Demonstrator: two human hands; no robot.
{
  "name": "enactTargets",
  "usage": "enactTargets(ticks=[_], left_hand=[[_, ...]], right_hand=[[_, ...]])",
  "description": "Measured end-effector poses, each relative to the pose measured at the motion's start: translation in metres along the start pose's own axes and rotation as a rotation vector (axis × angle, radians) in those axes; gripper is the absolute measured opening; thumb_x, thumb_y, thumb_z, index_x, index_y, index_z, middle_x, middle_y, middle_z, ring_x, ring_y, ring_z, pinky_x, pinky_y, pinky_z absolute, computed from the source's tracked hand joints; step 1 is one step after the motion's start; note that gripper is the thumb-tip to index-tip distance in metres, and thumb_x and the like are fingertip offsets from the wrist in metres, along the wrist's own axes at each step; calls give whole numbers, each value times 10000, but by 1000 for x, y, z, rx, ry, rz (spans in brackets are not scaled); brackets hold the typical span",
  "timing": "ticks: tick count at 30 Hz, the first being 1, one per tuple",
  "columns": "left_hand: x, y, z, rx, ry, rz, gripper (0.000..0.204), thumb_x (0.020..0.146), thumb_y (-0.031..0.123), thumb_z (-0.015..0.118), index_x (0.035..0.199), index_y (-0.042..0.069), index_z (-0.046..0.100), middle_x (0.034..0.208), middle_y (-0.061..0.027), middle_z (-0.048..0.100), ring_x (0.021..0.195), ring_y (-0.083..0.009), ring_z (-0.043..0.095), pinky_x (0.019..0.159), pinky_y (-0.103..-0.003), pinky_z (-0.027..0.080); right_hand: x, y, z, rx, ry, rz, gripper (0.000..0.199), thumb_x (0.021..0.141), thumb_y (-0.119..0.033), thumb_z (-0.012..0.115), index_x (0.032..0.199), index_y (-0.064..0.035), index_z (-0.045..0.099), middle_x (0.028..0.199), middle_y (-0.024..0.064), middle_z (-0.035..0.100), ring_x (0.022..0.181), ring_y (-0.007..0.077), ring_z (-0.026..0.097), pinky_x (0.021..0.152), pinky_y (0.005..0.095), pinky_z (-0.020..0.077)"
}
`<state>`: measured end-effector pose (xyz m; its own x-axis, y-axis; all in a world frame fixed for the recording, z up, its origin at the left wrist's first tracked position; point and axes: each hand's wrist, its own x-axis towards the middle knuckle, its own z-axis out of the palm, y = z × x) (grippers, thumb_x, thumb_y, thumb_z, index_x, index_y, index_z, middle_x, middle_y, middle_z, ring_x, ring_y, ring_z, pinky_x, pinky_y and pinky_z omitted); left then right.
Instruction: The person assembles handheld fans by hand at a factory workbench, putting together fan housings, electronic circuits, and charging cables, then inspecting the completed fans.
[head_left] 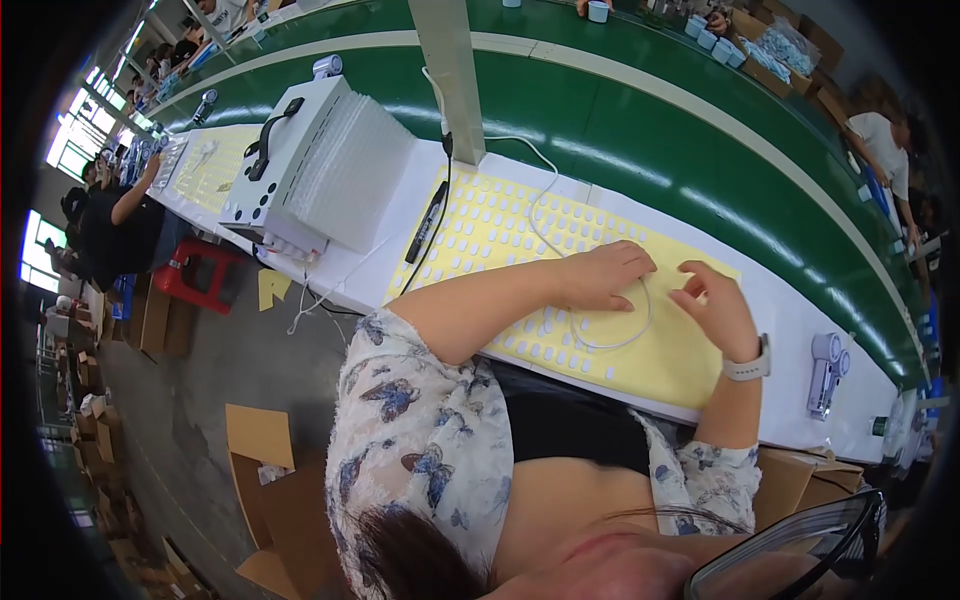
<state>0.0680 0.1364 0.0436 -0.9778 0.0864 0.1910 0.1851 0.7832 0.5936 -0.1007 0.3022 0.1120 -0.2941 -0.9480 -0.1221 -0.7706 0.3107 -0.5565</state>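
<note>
Both hands, left hand (600, 275) and right hand (712, 308), rest on the sticker sheet (520, 235); the machine (300, 160) stands left (1 cable (610, 340) loops between), conveyor (650, 130) beyond.

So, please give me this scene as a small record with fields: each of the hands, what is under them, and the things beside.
left hand: flat on the yellow sheet, fingers spread, touching the white cable
right hand: on the yellow sheet, fingers curled; whether it pinches something cannot be told
wrist: white watch on the right one
yellow sheet: lies on the white table, rows of small white pads on it
white cable: loops on the sheet by both hands
left of the sheet: black pen, white machine with black handle
right of the sheet: small white device
behind: green conveyor belt
</note>
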Motion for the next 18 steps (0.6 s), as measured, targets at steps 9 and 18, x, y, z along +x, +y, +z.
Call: enactTargets(ticks=[9,18], left_hand=[[0,-1,1,17,13,19,625,793,208,701,1305,-18,421,1338,-189,421,1290,-335,362,1092,-401,314],[1,1,-2,3,17,-7,642,794,208,701,1324,-9,410,1363,-184,401,1306,-335,345,1104,-405,305]], right_hand=[[23,13,60,-135,214,-57,175,823,-181,671,825,-36,573,725,111,626,674,274,603,614,368,476],[26,27,51,172,130,2,150,848,-148,665,854,-26,578,661,86,599,568,196,555,548,305,442]])
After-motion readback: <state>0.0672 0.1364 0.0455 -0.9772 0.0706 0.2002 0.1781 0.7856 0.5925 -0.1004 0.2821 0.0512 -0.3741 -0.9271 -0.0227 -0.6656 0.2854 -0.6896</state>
